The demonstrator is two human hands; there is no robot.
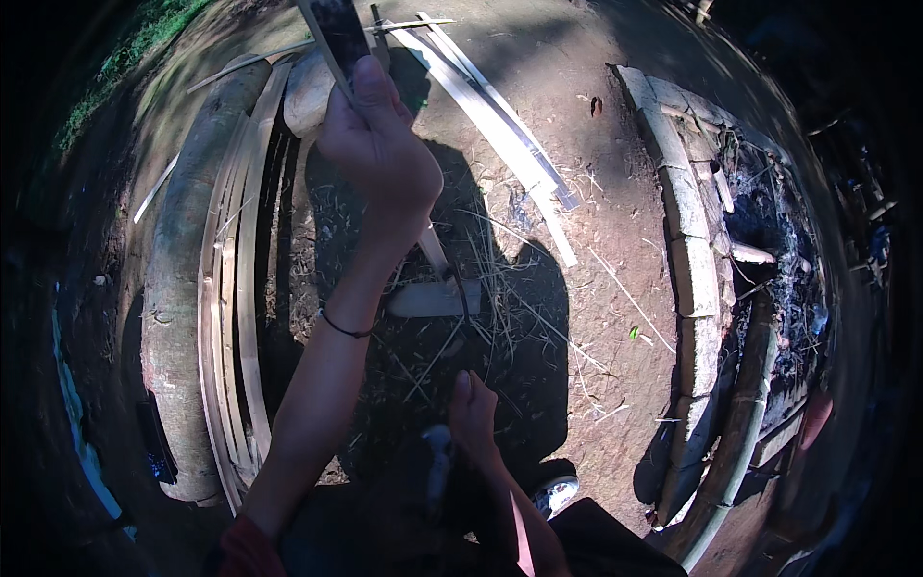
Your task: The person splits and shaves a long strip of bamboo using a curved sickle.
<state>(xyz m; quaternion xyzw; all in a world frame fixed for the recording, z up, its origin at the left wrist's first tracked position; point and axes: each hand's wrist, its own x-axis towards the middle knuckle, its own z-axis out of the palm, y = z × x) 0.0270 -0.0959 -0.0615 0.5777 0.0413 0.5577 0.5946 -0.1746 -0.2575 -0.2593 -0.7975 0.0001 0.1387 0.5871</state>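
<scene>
My left hand (380, 149) is raised at the upper middle, its fingers wrapped round a flat bamboo strip (338, 38) with the thumb along its face. The strip's lower part shows again below my wrist, slanting down toward a pale wooden block (423, 300) on the ground. Low in the middle, my right hand (474, 413) is closed in shadow, thumb up. Ahead of it a thin, dark, curved knife blade (462, 291) lies close to the strip's lower end; the handle is hidden in my fist. Thin shavings (500, 279) are scattered around the block.
Left of me lie a thick log (183, 288) and several long bamboo slats (234, 317). Pale strips (481, 115) rest on the dirt ahead. On the right, a low border of blocks (694, 274) edges ashy ground beside a bamboo pole (750, 413). My shoe (556, 495) shows below.
</scene>
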